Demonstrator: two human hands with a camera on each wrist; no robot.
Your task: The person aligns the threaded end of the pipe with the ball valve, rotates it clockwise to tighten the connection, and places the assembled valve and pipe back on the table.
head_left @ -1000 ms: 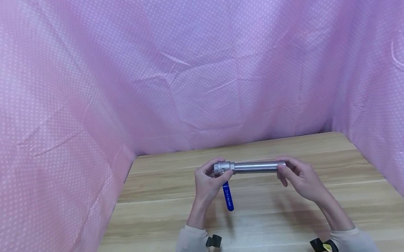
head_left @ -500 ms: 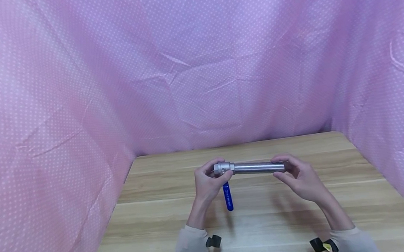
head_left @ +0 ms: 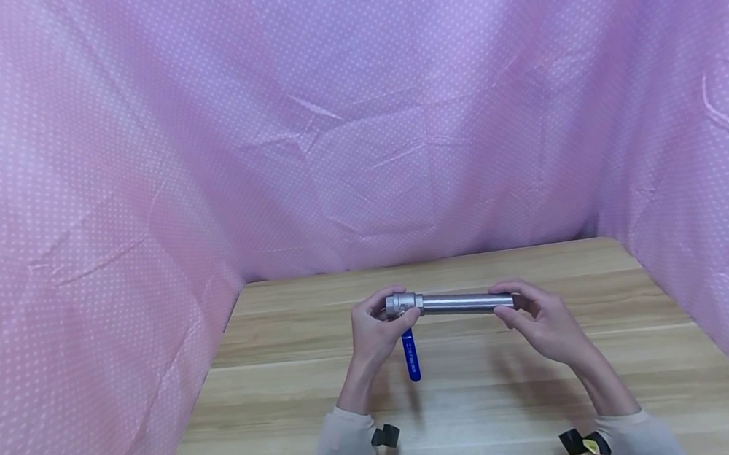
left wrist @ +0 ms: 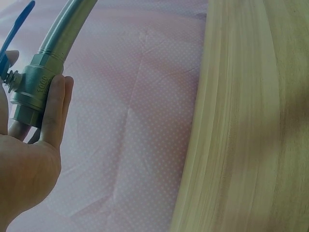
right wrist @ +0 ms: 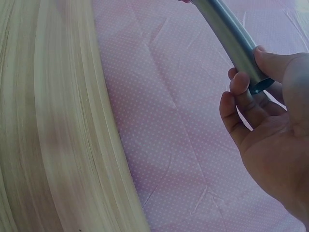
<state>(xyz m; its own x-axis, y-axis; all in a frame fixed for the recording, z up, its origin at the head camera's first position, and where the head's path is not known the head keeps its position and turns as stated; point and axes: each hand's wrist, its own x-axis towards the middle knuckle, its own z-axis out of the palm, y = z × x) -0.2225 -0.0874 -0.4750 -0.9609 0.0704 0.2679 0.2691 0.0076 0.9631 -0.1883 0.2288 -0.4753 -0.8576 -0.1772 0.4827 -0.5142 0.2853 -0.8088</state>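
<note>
Ball valve (head_left: 403, 303), a dull steel hexagonal body stamped with numbers, is joined to a smooth steel pipe (head_left: 467, 302) and held level above the wooden counter (head_left: 461, 408). Its blue lever (head_left: 410, 355) hangs down toward the counter. The left hand (head_left: 374, 329) curls its fingers around the valve; the right hand (head_left: 541, 317) pinches the pipe's open far end. Pink dotted cloth (head_left: 355, 126) rises behind the counter and on both sides.

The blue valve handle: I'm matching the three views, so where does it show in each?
Head: blue valve handle hangs below the valve, beside the left hand.
Left wrist: top left corner.
Right wrist: not in view.
Shared landmark: the steel pipe.
</note>
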